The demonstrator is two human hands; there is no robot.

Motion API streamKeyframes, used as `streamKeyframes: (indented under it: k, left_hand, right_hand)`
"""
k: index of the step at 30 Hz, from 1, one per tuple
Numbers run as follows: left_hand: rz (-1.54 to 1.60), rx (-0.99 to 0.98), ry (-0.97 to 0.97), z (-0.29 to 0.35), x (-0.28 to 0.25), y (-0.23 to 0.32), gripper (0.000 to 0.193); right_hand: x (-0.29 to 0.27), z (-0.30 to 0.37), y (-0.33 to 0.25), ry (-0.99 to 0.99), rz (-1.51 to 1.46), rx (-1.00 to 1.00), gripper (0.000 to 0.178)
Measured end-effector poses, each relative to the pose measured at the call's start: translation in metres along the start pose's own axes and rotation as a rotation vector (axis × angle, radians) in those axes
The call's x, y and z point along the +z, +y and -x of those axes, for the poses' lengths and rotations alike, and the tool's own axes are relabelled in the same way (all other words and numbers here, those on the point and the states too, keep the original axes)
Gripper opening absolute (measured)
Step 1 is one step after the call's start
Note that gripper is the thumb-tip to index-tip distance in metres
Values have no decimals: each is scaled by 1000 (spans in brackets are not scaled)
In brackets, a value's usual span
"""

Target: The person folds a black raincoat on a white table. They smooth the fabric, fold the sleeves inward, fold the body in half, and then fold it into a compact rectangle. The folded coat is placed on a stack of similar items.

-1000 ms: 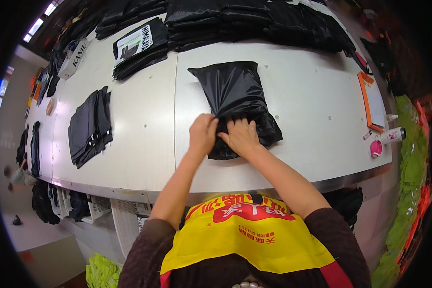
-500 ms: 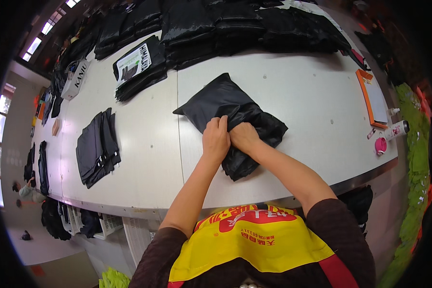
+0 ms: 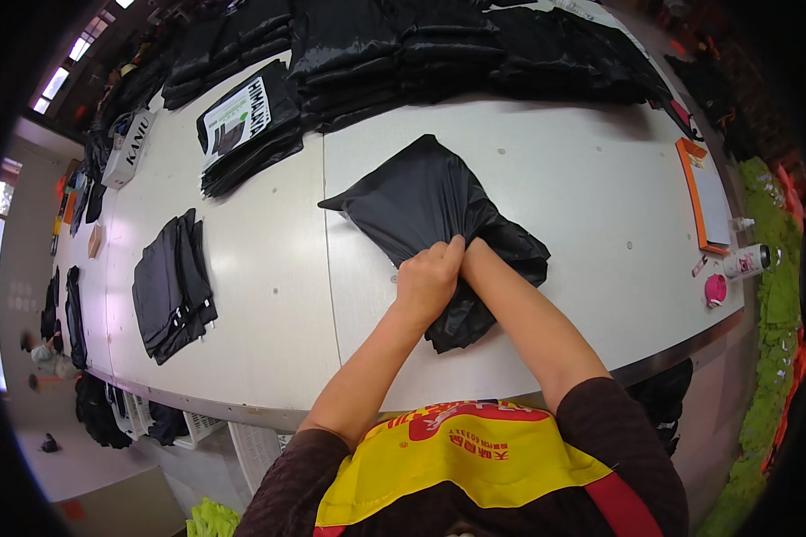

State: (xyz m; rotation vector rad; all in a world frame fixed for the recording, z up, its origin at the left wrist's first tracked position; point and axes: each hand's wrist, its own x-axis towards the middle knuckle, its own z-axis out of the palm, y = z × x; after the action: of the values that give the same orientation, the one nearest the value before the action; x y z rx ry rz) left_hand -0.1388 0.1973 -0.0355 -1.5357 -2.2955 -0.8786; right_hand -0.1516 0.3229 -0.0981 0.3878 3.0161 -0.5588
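A shiny black plastic bag (image 3: 403, 192) lies slantwise on the white table, its upper part pulled into creases. My left hand (image 3: 428, 282) is closed on the bag's gathered edge. My right hand has gone into the bag opening; only the wrist (image 3: 480, 259) and forearm show, so its fingers are hidden. Crumpled black material (image 3: 510, 251) bulges around and beyond the right wrist, and some hangs below it. Whether that is bag or contents I cannot tell.
Folded black garments (image 3: 175, 291) with small white tags lie to the left. Behind them sits a stack of black packages (image 3: 251, 134) with a printed sheet on top. Filled black bags (image 3: 394, 54) line the back. An orange tray (image 3: 703, 197), bottle (image 3: 745, 260) and pink lid (image 3: 715, 290) are at right.
My right hand has slid deeper into the bag, out of sight. My left hand has moved slightly down and right, drawing the plastic into tight folds.
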Motion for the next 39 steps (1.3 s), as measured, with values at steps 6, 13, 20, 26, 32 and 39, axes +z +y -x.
streamKeyframes:
  k: [6,13,20,26,32,39]
  left_hand:
    - [162,-75,26,10,4,3,19]
    - [152,-122,111,14,12,-9,25]
    - [345,-9,111,5,13,-11,23]
    - [215,-136,35,18,-1,-4,31]
    - [131,-439,-64,49,-8,-17,86]
    - [243,-585,-259,64,6,-33,92]
  right_hand:
    - [24,-23,11,224,-10,-45,36]
    - [32,-25,6,325,-14,-84,38]
    - [38,-22,0,378,-10,-101,41]
    - [39,-21,0,450,-39,-158,44]
    - [4,22,-34,518,28,-248,46]
    - [-28,92,18,75,-2,108,73]
